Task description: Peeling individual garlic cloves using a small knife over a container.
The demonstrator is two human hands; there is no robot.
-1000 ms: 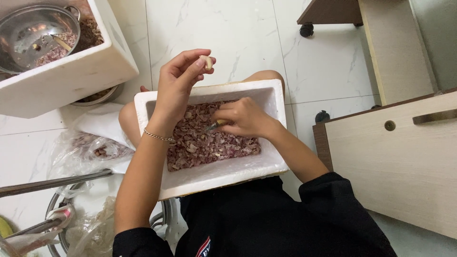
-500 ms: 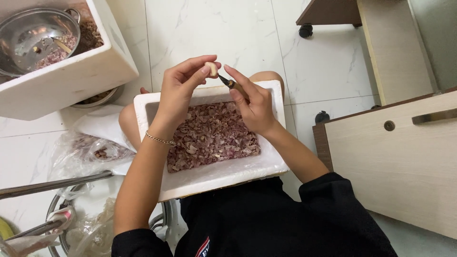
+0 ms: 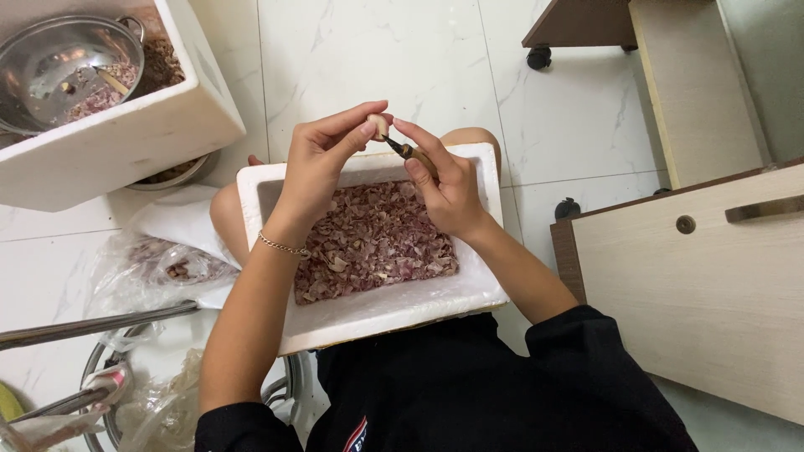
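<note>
At the centre of the frame the left hand point(image 3: 322, 163) pinches a small pale clove point(image 3: 380, 125) between thumb and fingertips, raised above the far rim of a white foam box point(image 3: 377, 305). The right hand point(image 3: 444, 180) is clenched round a small knife point(image 3: 408, 151) with a wooden handle, its dark tip touching the clove from the right. A thin bracelet point(image 3: 283, 246) circles the left wrist.

The foam box rests on the person's lap, just below centre, and holds a layer of reddish-purple peels point(image 3: 377, 243). Both hands hover over its upper edge, so the clove sits directly above the box's far wall.

In the upper left of the frame stands a second foam box point(image 3: 126, 142), tilted, with a steel bowl point(image 3: 59, 59) inside it; the bowl carries a few peels and bits. At the left edge, just beside the lap box, a clear plastic bag point(image 3: 159, 268) lies on the white tiled floor point(image 3: 377, 50) with some purplish scraps in it. A metal rack point(image 3: 84, 393) shows in the lower left corner.

On the right a pale wooden cabinet point(image 3: 695, 285) fills the frame edge, and another piece of furniture on castors point(image 3: 636, 25) stands in the upper right. The person wears a black top point(image 3: 469, 393), seen along the bottom.
</note>
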